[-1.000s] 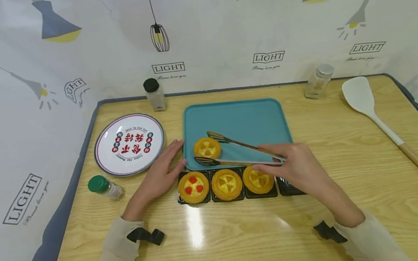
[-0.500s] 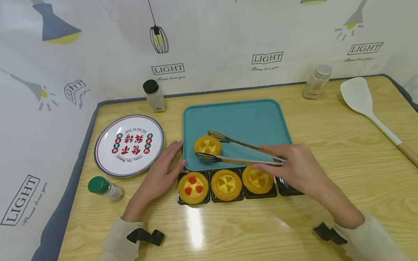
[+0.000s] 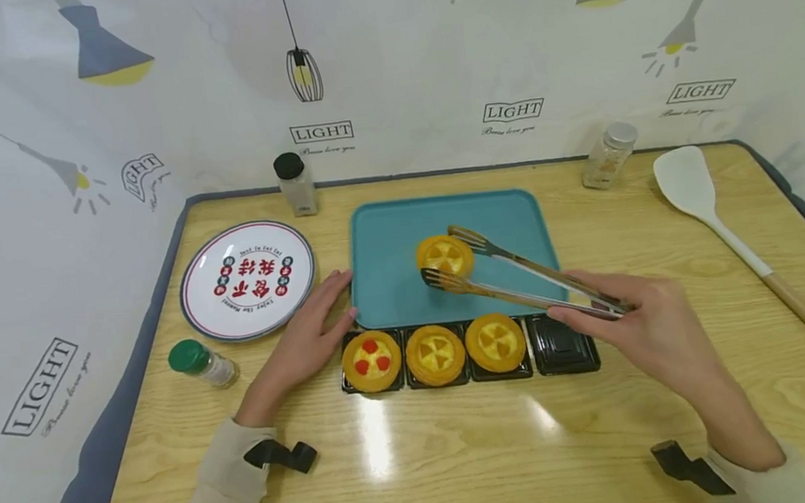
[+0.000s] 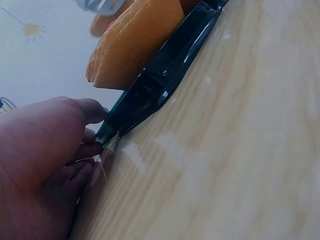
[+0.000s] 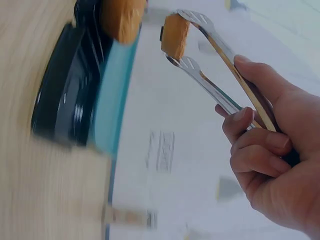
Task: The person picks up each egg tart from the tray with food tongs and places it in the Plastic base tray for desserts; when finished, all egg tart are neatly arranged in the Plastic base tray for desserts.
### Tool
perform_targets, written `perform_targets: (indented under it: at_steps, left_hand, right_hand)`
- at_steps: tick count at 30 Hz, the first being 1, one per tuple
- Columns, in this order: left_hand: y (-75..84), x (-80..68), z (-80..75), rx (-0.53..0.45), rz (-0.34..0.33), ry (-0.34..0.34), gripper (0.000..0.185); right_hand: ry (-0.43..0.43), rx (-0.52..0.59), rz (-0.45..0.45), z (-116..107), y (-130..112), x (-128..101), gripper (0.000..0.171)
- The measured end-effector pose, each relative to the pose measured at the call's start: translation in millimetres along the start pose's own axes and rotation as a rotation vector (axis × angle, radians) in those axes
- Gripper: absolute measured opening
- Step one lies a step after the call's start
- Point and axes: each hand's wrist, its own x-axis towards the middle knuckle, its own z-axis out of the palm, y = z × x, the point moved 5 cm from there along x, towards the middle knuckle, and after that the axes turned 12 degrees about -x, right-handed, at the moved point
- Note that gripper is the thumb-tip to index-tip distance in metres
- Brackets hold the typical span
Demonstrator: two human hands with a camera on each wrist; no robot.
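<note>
Shifted rightward over the tray point(image 3: 386, 233) since the earlier frame, the tart point(image 3: 444, 252) lies forward-left of the right grip point(image 3: 656, 325), whose fingers hold the tongs point(image 3: 503, 291) pointing toward it.

- Table point(image 3: 465, 470): pale yellow, wood-grained top with a glossy finish; bright reflections in the near half.
- Serving tray point(image 3: 408, 231): teal, rectangular with rounded corners, lying flat at mid-table.
- Black plastic pastry holders point(image 3: 566, 346): four square units in a row, along the near edge of the tray.
- Plate point(image 3: 280, 298): round, white, blue-rimmed, with red characters; left of the tray.
- Green-capped seasoning jar point(image 3: 204, 363): just nearer than the plate.
- Black-capped seasoning jar point(image 3: 299, 189): far side, between plate and tray.
- Silver-capped seasoning jar point(image 3: 608, 160): far side, right of the tray.
- Spatula point(image 3: 741, 246): white, wooden-ended handle, slanting along the right.
</note>
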Motion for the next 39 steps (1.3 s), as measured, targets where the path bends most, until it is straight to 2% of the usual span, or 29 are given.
perform_targets:
  at_steps: [3, 7, 10, 14, 17, 22, 25, 29, 35, 39]
  left_hand:
    - [-0.4, 0.5, 1.1, -0.001, 0.003, -0.003, 0.061]
    - [-0.7, 0.5, 1.2, -0.002, -0.001, -0.001, 0.061]
    - [-1.3, 0.0, 0.6, -0.001, -0.005, 0.002, 0.060]
    - [-1.7, -0.5, -0.7, -0.007, -0.007, 0.009, 0.059]
    - [-2.1, -0.6, -0.9, -0.007, -0.006, 0.012, 0.058]
    - [-2.4, 0.0, 0.4, -0.004, -0.004, 0.009, 0.058]
    - [-1.9, 0.0, 1.1, -0.007, -0.003, 0.005, 0.058]
    - [-1.0, 0.0, 1.0, -0.006, -0.002, 0.006, 0.058]
    - [-0.4, 0.1, 0.7, 0.002, -0.003, 0.008, 0.058]
    - [-0.8, -0.1, 0.7, 0.003, -0.004, 0.008, 0.058]
  right_hand:
    - [0.037, -0.026, 0.045, -21, 13, -17, 0.048]
    - [0.019, -0.066, 0.203, -43, 33, -43, 0.047]
    - [0.015, -0.089, 0.250, -56, 44, -60, 0.047]
    - [0.021, -0.138, 0.258, -68, 54, -75, 0.048]
    - [-0.003, -0.181, 0.299, -74, 61, -84, 0.050]
    - [-0.056, -0.186, 0.281, -78, 66, -97, 0.053]
    - [-0.094, -0.137, 0.244, -76, 67, -103, 0.054]
    - [-0.086, -0.107, 0.203, -75, 67, -107, 0.055]
    - [-0.066, -0.167, 0.131, -73, 67, -108, 0.057]
    - [-0.081, -0.169, 0.147, -72, 69, -110, 0.056]
